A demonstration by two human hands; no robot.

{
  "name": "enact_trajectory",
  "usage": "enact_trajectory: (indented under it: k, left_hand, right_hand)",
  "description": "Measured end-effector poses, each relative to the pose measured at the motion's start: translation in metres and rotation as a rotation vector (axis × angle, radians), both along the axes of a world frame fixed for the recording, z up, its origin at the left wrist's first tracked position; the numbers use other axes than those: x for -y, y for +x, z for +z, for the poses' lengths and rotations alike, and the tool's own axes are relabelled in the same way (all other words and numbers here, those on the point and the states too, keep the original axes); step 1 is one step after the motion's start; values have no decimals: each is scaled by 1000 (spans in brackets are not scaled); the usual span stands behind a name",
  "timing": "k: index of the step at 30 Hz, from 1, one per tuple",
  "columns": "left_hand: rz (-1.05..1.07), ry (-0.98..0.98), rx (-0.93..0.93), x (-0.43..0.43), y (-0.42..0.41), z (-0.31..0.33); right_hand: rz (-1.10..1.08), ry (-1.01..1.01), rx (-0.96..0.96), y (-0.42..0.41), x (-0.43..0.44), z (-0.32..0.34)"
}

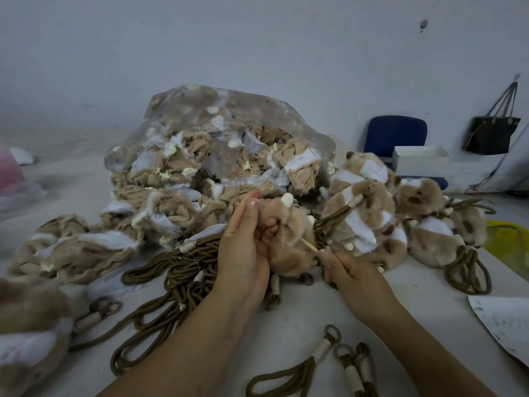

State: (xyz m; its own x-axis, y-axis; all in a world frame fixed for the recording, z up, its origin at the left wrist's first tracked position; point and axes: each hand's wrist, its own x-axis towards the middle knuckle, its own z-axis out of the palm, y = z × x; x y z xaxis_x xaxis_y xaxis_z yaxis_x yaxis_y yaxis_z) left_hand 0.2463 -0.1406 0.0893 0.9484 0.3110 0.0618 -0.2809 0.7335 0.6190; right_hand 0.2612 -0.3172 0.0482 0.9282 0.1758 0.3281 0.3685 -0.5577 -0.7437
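My left hand (246, 247) grips a tan plush toy skin (289, 239) with a cream paw sticking up from it. My right hand (346, 270) pinches a thin wooden stick (309, 245) whose tip is pushed into the plush. Both hands work above the middle of the white table (300, 319). A brown cord runs from the plush toward the right.
A clear plastic bag (217, 138) of inside-out plush skins lies behind my hands. Turned furry plush toys (378, 222) pile up at the right. Brown cord loops (177, 273) cover the table's centre and front. A paper sheet (503, 322) lies at the right; a blue chair (396, 136) stands beyond.
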Motion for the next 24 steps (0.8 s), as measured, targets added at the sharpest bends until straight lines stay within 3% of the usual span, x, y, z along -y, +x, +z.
enact_trajectory:
  k: [13,24]
  left_hand:
    - [27,18,-56,12,-4,-6]
    - [-56,212,-83,-10,6,-3]
  right_hand:
    - [9,94,-21,-3,-9,-6]
    - [-72,-35,107,5,1,-3]
